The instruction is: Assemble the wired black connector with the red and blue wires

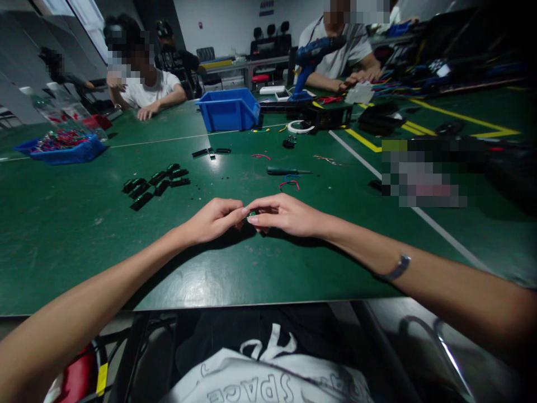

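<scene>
My left hand and my right hand meet above the green table, fingertips touching. Pinched between them is a small green piece, mostly covered by my fingers; its kind does not show. Beyond my hands lies a screwdriver with a dark handle, its shaft pointing right. Short red and blue wires curl just in front of it. To the left of my left hand rests a group of small black-and-green parts, several of them side by side.
A blue bin stands at the back, beside a blue cordless drill. At the left, a blue tray holds a heap of coloured wires near plastic bottles. Across the table sit co-workers; one rests a hand on it.
</scene>
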A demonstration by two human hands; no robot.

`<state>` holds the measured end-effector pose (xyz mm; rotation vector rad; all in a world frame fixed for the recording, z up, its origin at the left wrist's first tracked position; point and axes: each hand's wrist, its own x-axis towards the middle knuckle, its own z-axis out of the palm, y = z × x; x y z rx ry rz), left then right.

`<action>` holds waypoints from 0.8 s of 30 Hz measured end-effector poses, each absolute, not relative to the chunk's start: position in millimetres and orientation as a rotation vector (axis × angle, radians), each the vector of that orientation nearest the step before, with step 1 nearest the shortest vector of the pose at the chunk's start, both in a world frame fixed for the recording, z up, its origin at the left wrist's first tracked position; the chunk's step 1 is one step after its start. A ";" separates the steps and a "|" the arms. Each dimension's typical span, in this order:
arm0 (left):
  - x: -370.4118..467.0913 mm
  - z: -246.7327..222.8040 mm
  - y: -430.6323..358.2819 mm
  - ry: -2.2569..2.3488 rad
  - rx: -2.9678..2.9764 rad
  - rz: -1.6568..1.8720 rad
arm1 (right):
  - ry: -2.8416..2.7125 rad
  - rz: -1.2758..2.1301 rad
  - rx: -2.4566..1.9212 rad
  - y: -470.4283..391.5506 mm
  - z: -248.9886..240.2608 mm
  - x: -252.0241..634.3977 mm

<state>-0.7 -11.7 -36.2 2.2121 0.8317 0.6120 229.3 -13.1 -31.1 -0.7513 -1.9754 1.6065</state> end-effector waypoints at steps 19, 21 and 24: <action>1.6 -39.2 -10.6 0.880 2.127 0.678 | -2.020 1.525 -0.763 -12.2 -31.0 228.1; 0.7 -39.6 -10.9 0.890 2.125 0.689 | -2.011 1.528 -0.756 -11.8 -31.5 228.7; -1.2 -38.3 -11.2 0.884 2.118 0.681 | -1.980 1.547 -0.756 -12.1 -31.1 228.6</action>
